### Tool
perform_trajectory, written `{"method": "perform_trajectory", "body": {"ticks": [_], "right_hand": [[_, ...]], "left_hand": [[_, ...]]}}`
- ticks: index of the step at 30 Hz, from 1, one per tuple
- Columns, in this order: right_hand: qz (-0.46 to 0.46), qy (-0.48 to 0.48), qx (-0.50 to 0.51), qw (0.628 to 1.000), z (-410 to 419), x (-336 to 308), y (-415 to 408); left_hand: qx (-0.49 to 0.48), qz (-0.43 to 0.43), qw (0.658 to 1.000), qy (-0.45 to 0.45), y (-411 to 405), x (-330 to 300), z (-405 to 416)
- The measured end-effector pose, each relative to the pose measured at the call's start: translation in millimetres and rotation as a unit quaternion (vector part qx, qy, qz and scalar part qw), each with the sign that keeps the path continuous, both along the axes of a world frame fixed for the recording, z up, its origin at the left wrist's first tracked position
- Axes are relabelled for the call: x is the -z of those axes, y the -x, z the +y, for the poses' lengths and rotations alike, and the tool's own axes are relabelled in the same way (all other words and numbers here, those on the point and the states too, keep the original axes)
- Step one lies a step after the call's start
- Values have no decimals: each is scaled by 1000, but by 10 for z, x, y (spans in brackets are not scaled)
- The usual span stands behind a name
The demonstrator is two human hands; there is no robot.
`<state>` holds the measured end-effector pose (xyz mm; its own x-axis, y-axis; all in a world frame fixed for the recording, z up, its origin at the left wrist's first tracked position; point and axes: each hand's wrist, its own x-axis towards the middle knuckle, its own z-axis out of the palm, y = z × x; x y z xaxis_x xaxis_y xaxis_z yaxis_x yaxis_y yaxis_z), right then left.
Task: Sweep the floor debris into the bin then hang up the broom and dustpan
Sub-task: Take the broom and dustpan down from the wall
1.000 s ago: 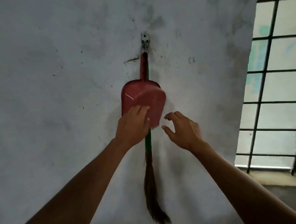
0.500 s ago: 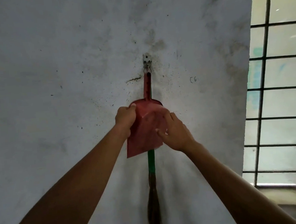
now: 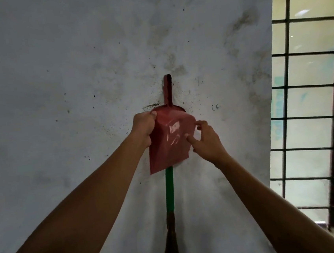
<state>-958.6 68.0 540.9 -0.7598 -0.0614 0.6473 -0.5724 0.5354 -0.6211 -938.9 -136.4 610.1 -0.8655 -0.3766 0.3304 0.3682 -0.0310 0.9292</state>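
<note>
A red dustpan [image 3: 170,144] is held flat against the white wall, handle pointing up, its tip covering the wall hook. My left hand [image 3: 144,128] grips the pan's upper left edge. My right hand [image 3: 206,140] touches the pan's right edge with spread fingers, thumb on its face. Below the pan hangs the broom [image 3: 169,190], its green handle vertical against the wall and dark bristles trailing down out of view. The broom's upper end is hidden behind the dustpan.
A stained white wall [image 3: 56,96] fills most of the view. A barred window [image 3: 311,100] with a dark frame stands at the right, with a ledge below it.
My left hand went from resting on the pan to gripping its upper left edge. My right hand closed in on its right side. The pan's handle now rises over the hook.
</note>
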Motion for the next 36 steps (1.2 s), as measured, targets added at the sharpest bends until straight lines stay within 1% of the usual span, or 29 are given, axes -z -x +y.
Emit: {"method": "perform_trajectory", "body": {"ticks": [2,4,6,9,13,15,16,18,20,22,23,25,28,32,34,36], "right_hand": [[-21,55,-18,998,24,-99,-26],[-68,134,-60,987,53,-206,-99],[-125,218,-119,961,76,-307,-207],[-194,303,-171,917,151,-412,-347],[-263,373,-213,864,338,-458,-418],[-293,397,-228,840,454,-456,-401],[-304,399,-237,832,514,-452,-389],[-315,381,-263,828,620,-435,-383],[-313,361,-275,834,683,-420,-382],[-307,365,-276,834,706,-433,-402],[-305,375,-285,828,714,-447,-418],[-299,382,-318,814,732,-477,-453],[-286,375,-363,804,761,-462,-461],[-265,389,-425,773,742,-381,-423],[-256,376,-444,772,722,-369,-417],[-247,350,-451,783,700,-386,-423]], "left_hand": [[13,24,999,19,-42,-91,34],[20,48,997,53,-75,-149,81],[29,77,993,90,-123,-174,159],[40,115,982,147,-219,-166,280],[51,181,952,243,-345,-135,319],[57,231,923,301,-391,-116,309],[43,258,902,343,-421,-116,302],[-18,319,850,418,-435,-129,278],[-80,369,791,482,-377,-139,232],[-134,387,740,533,-307,-118,177],[-159,392,718,553,-276,-86,159],[-201,409,682,573,-247,-20,137],[-247,425,646,585,-212,67,123],[-284,422,618,600,-202,107,138],[-295,420,603,611,-214,113,161],[-297,417,589,625,-201,121,171]]}}
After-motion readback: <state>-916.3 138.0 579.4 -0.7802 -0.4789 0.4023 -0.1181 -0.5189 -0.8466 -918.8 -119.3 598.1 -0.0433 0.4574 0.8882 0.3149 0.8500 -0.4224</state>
